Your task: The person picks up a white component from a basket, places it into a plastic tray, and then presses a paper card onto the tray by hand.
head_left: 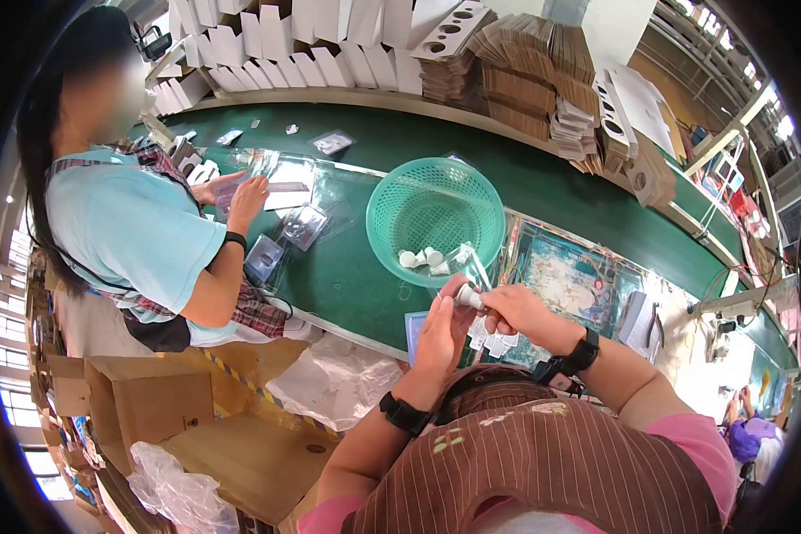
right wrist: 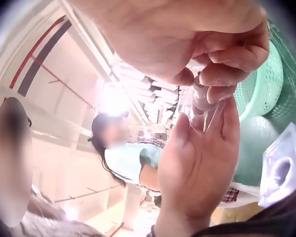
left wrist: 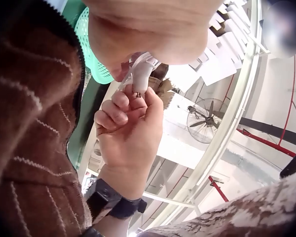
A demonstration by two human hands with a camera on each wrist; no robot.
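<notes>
In front of the apron, both hands meet at a small white plastic part (head_left: 469, 296) with a rounded body. My right hand (head_left: 518, 311) pinches its end between thumb and curled fingers, and a thin metal tip shows there in the left wrist view. My left hand (head_left: 442, 331) holds a clear plastic piece (left wrist: 147, 60) around the white part, thumb on one side and fingers on the other. From the right wrist, the left palm (right wrist: 197, 163) faces up below the right fingers. More white parts (head_left: 425, 258) lie in the green basket (head_left: 392, 200) just beyond.
White pieces (head_left: 491, 340) lie beside the hands, near a blue-edged tray (head_left: 414, 331). Pliers (head_left: 655, 327) rest at the right. Another person (head_left: 133, 222) handles clear packs (head_left: 304, 226) at the left. Cardboard stacks (head_left: 521, 76) line the shelf behind the green table (head_left: 329, 289).
</notes>
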